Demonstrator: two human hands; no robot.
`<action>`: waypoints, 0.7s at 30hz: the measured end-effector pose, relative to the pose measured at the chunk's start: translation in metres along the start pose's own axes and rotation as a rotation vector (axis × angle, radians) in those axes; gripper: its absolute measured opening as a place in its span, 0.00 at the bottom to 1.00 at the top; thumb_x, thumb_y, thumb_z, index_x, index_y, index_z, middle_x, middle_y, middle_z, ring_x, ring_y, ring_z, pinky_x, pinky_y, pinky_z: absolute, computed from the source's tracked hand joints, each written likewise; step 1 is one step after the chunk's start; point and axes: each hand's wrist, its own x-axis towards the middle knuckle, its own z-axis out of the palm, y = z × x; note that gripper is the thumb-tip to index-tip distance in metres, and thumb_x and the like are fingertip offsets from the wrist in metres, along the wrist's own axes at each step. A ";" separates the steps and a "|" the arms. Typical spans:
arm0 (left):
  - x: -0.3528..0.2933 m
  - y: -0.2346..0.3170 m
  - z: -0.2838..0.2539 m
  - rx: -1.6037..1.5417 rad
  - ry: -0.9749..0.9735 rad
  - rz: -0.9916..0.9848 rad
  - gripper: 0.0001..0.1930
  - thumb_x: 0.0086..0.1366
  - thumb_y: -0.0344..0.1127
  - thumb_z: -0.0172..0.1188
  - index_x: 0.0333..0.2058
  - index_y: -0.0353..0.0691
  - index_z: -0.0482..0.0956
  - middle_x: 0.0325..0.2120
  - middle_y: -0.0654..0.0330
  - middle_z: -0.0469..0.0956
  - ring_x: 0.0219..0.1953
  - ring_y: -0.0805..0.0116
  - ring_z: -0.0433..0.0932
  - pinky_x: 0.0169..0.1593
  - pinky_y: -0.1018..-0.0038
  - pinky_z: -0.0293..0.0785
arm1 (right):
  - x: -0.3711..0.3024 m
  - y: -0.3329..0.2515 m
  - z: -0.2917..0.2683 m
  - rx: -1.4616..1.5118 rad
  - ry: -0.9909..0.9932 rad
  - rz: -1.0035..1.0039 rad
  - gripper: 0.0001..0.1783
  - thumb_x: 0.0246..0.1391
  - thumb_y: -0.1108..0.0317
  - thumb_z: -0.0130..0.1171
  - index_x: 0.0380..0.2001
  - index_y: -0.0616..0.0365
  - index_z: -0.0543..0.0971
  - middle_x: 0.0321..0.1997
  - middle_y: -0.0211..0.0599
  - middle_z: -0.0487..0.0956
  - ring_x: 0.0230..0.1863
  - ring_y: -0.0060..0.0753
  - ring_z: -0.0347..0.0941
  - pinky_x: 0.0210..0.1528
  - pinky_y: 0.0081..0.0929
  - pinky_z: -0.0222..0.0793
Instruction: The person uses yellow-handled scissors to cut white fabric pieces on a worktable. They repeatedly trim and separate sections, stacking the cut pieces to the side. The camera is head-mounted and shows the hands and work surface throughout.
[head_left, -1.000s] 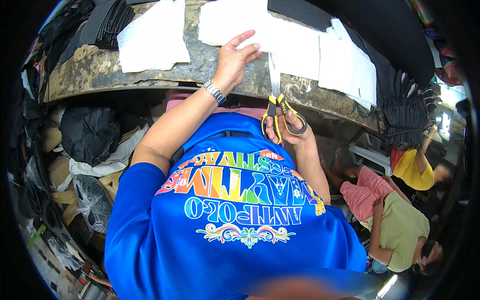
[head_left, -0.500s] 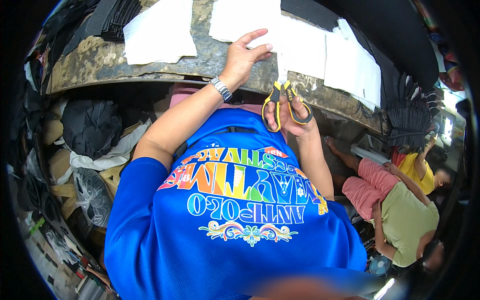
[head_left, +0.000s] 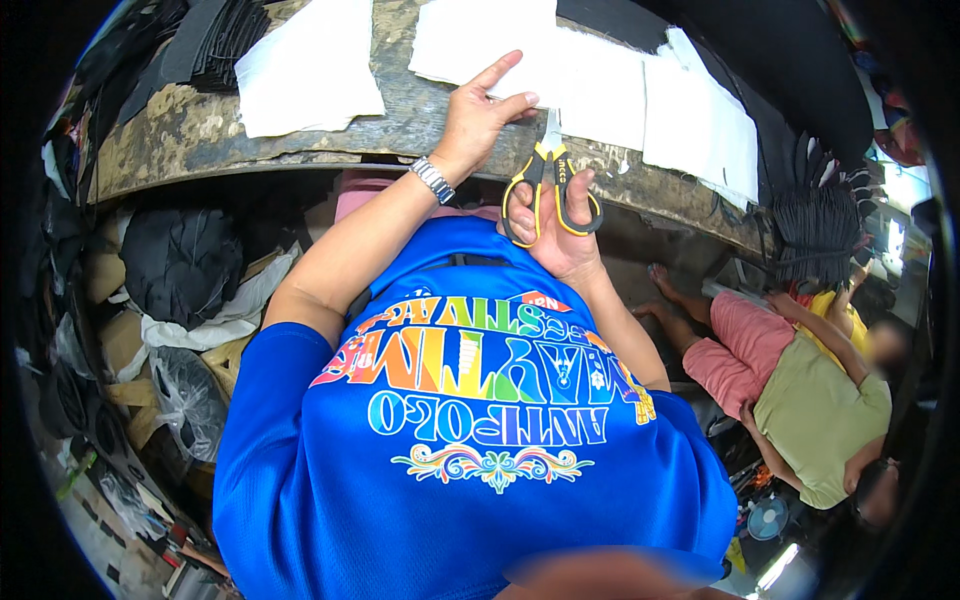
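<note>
My right hand [head_left: 562, 235] has its fingers through the loops of black-and-yellow scissors [head_left: 551, 160]. Their blades point away from me, with the tips at the near edge of a white cloth piece [head_left: 485, 40]. By that same cloth is my left hand [head_left: 478, 120], wearing a metal watch. Its index finger stretches out over the cloth, and its thumb, spread from it, reaches toward the scissor tips. The remaining fingers of this hand are partly hidden.
More white cloth pieces lie on the worn wooden table [head_left: 200, 155], one at left [head_left: 310, 75] and others at right [head_left: 700, 120]. Black cut pieces [head_left: 225, 45] are stacked far left; a black bundle [head_left: 815, 225] hangs at right. Another person [head_left: 820, 420] is at lower right.
The scissors and my right hand have shifted left, closer to my left thumb. The handle loops look slightly closer together. My left hand stays at the cloth's near edge.
</note>
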 end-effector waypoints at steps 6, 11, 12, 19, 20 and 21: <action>0.002 0.000 -0.001 -0.051 -0.005 0.068 0.34 0.58 0.22 0.65 0.63 0.36 0.63 0.39 0.53 0.82 0.35 0.74 0.82 0.41 0.78 0.81 | -0.009 -0.001 0.010 -0.054 0.013 0.070 0.44 0.46 0.20 0.45 0.35 0.56 0.72 0.24 0.30 0.69 0.24 0.25 0.66 0.38 0.29 0.64; 0.002 0.001 -0.001 -0.013 -0.005 0.069 0.35 0.58 0.22 0.65 0.64 0.36 0.62 0.39 0.53 0.82 0.35 0.75 0.82 0.41 0.78 0.81 | -0.007 -0.002 0.015 0.131 -0.101 0.067 0.48 0.45 0.20 0.47 0.40 0.60 0.73 0.31 0.39 0.72 0.34 0.32 0.67 0.39 0.25 0.64; 0.002 0.001 -0.002 -0.010 -0.015 0.071 0.36 0.58 0.23 0.65 0.64 0.37 0.62 0.39 0.54 0.82 0.34 0.75 0.82 0.41 0.78 0.81 | -0.007 -0.002 0.015 0.136 -0.105 0.065 0.48 0.45 0.20 0.47 0.40 0.60 0.73 0.31 0.39 0.72 0.34 0.32 0.67 0.39 0.25 0.64; -0.004 0.002 -0.008 0.109 -0.125 0.038 0.38 0.60 0.21 0.63 0.67 0.40 0.55 0.39 0.54 0.82 0.34 0.74 0.82 0.42 0.78 0.80 | 0.002 0.000 0.015 0.138 -0.003 0.017 0.46 0.47 0.21 0.48 0.40 0.60 0.73 0.31 0.39 0.72 0.34 0.33 0.68 0.40 0.25 0.64; -0.004 0.002 -0.008 0.111 -0.129 0.041 0.38 0.60 0.21 0.63 0.67 0.40 0.55 0.39 0.54 0.82 0.34 0.74 0.82 0.42 0.78 0.80 | 0.004 0.001 0.015 0.102 0.037 -0.012 0.45 0.48 0.22 0.46 0.38 0.60 0.73 0.29 0.38 0.72 0.32 0.32 0.67 0.39 0.26 0.64; -0.004 0.002 -0.008 0.104 -0.143 0.057 0.39 0.60 0.21 0.63 0.67 0.40 0.55 0.39 0.54 0.82 0.34 0.74 0.82 0.42 0.78 0.80 | 0.004 0.003 0.016 0.074 0.053 -0.021 0.45 0.48 0.22 0.46 0.38 0.59 0.73 0.28 0.36 0.71 0.31 0.30 0.67 0.38 0.25 0.63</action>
